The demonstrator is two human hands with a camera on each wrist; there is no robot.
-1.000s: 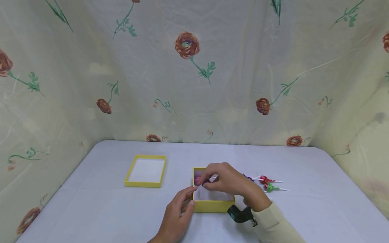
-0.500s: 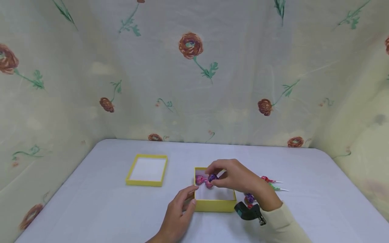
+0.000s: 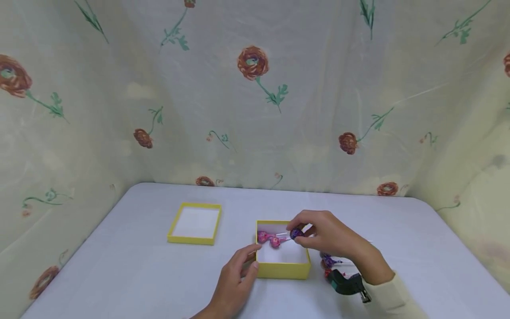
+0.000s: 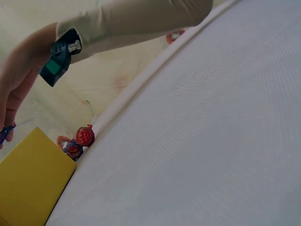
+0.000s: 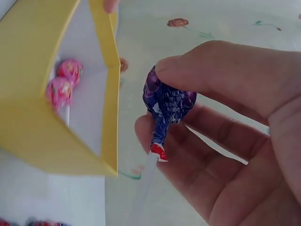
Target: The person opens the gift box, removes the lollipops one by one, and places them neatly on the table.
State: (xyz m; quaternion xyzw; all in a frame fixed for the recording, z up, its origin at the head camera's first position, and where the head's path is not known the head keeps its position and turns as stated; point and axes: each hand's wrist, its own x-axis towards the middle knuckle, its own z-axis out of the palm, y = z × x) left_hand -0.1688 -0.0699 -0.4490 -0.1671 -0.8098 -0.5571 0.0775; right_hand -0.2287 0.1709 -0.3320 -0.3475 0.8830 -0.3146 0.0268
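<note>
My right hand pinches a lollipop in a purple wrapper by its head, between thumb and fingers, over the right part of the yellow box. Up close in the right wrist view, that lollipop's white stick points down. Two pink-wrapped lollipops lie inside the box at its left, sticks to the right. My left hand touches the box's left side near the front corner, fingers loosely bent. A fingertip shows at the box's rim in the right wrist view.
To the left lies the yellow-edged box lid, inside up. Right of the box, more lollipops rest on the white table, among them a purple one and a red one, partly hidden by my right arm. A floral curtain surrounds the table.
My right hand has moved right and away from the pink lollipops, carrying the purple lollipop from the box's left side. Both pink lollipops now show fully. The left hand stays at the box.
</note>
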